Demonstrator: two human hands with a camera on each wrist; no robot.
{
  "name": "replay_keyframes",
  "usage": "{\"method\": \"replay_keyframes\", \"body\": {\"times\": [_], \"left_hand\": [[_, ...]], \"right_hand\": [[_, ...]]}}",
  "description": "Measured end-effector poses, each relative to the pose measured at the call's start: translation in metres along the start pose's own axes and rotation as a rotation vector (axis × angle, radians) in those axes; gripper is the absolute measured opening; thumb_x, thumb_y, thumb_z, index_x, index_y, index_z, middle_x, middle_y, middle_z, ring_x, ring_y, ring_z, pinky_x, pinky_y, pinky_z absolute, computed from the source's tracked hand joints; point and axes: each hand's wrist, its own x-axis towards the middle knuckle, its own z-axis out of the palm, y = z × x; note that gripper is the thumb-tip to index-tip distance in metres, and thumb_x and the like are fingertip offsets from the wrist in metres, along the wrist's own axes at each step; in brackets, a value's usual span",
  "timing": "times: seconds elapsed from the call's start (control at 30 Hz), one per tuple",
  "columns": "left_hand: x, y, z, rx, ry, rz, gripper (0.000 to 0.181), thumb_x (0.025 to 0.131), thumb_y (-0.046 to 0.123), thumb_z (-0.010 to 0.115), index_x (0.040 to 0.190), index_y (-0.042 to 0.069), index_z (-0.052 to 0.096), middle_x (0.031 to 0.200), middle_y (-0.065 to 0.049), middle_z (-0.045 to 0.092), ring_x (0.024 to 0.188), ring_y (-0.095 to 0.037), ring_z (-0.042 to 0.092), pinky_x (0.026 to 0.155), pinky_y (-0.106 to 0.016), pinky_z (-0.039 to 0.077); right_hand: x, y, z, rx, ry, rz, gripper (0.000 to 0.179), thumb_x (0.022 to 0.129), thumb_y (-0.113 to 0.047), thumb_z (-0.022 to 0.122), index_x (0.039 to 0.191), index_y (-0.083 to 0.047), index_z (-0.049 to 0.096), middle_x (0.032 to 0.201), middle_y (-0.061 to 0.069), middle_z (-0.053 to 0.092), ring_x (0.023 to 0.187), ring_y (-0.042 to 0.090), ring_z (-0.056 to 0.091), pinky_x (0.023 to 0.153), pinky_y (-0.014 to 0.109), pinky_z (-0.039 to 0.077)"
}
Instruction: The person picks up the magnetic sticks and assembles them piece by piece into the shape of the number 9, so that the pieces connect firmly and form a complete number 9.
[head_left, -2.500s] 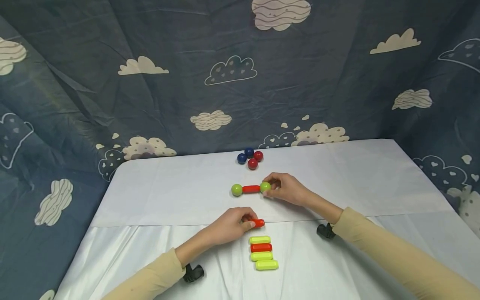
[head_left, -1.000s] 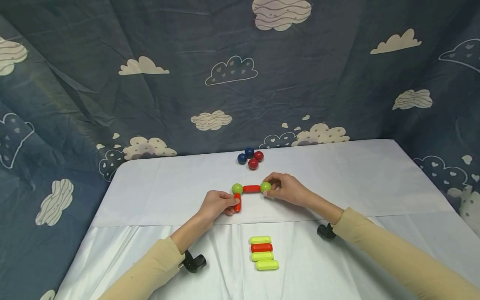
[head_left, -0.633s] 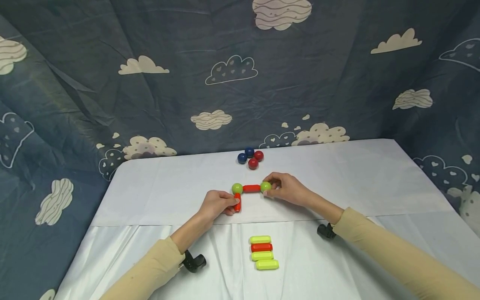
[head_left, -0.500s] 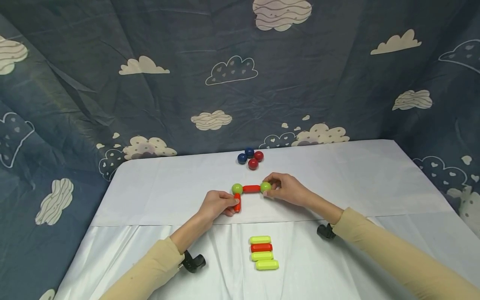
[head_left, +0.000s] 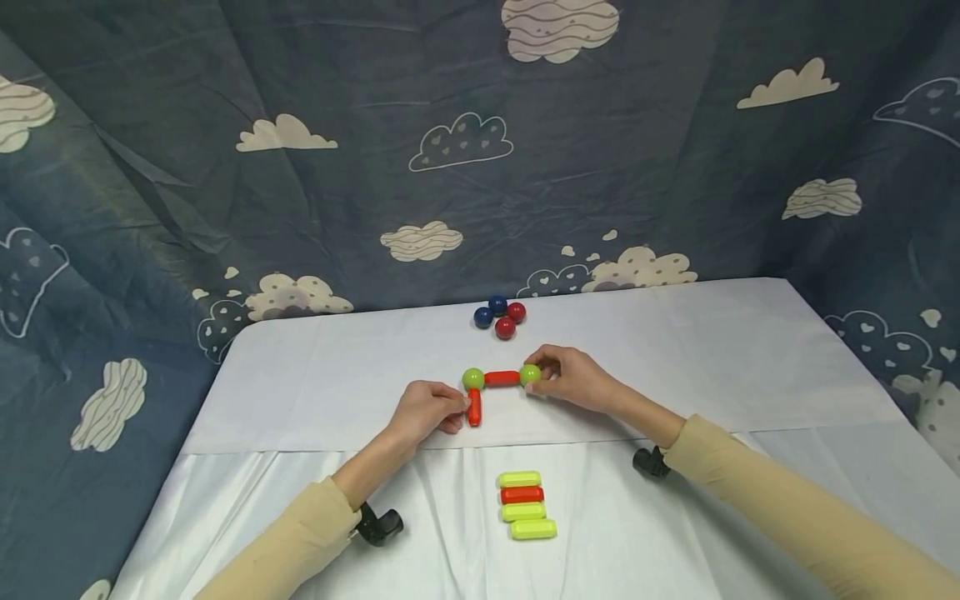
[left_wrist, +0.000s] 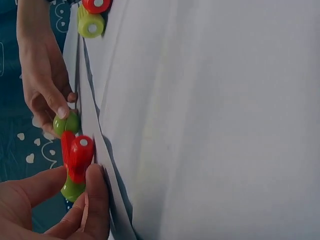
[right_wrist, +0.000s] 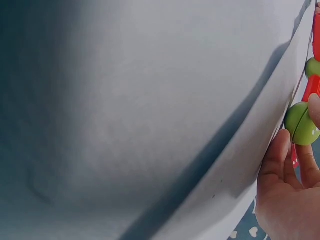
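Two green balls and a red magnetic-looking rod lie in a row on the white cloth. My right hand [head_left: 573, 379] pinches the right green ball [head_left: 530, 374], between thumb and fingers in the right wrist view too. The red rod [head_left: 502, 378] runs from it to the left green ball [head_left: 473, 379]. A second red rod [head_left: 475, 408] points toward me from the left ball, its end touching it. My left hand [head_left: 426, 414] is just left of this rod, which shows whole; in the left wrist view, thumb and finger stand parted on either side of the rod [left_wrist: 81, 152].
Nearer me lie several loose rods: a red rod [head_left: 522, 495] among yellow-green rods [head_left: 533, 529]. Behind the assembly sit two blue balls [head_left: 483, 317] and two red balls [head_left: 506, 327]. A dark cloud-print curtain [head_left: 465, 200] hangs behind the white-covered table [head_left: 675, 350].
My left hand brought the second red rod up from near the loose rods to the left green ball, then loosened and drew slightly left. My right hand stayed on its ball.
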Motion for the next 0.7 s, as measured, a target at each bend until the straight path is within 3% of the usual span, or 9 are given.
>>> {"method": "replay_keyframes", "body": {"times": [0.2,0.43,0.57,0.7], "left_hand": [[0.013,0.011,-0.013,0.122,0.102,0.105,0.017,0.092,0.017,0.069,0.099,0.002,0.071,0.081,-0.013,0.068,0.065,-0.021,0.064,0.062,-0.030,0.055],[0.058,0.025,-0.016,0.008,0.115,0.167,0.025,0.092,0.017,0.069,0.113,0.002,0.069,0.104,-0.010,0.066,0.092,-0.028,0.064,0.082,-0.039,0.054],[0.083,0.036,-0.010,0.058,0.134,0.220,0.032,0.090,0.016,0.071,0.118,0.002,0.067,0.116,-0.010,0.064,0.097,-0.024,0.063,0.084,-0.039,0.053],[0.102,0.040,-0.002,0.124,0.154,0.215,0.038,0.088,0.015,0.073,0.123,0.003,0.063,0.119,-0.012,0.061,0.098,-0.024,0.060,0.081,-0.035,0.052]], "right_hand": [[0.000,0.000,-0.001,0.001,0.008,-0.002,0.034,0.085,-0.016,0.079,0.115,-0.010,0.065,0.092,0.002,0.059,0.085,0.020,0.052,0.071,0.028,0.046],[-0.001,-0.001,-0.002,0.001,0.007,-0.007,0.034,0.085,-0.016,0.079,0.115,-0.010,0.066,0.092,0.002,0.059,0.085,0.020,0.052,0.072,0.028,0.046],[-0.001,-0.001,-0.002,0.000,0.012,-0.008,0.033,0.085,-0.016,0.079,0.115,-0.010,0.066,0.092,0.001,0.059,0.085,0.019,0.053,0.072,0.028,0.047],[-0.001,0.000,-0.001,0.003,0.005,-0.012,0.033,0.085,-0.016,0.079,0.114,-0.010,0.066,0.092,0.001,0.060,0.084,0.019,0.053,0.071,0.028,0.046]]}}
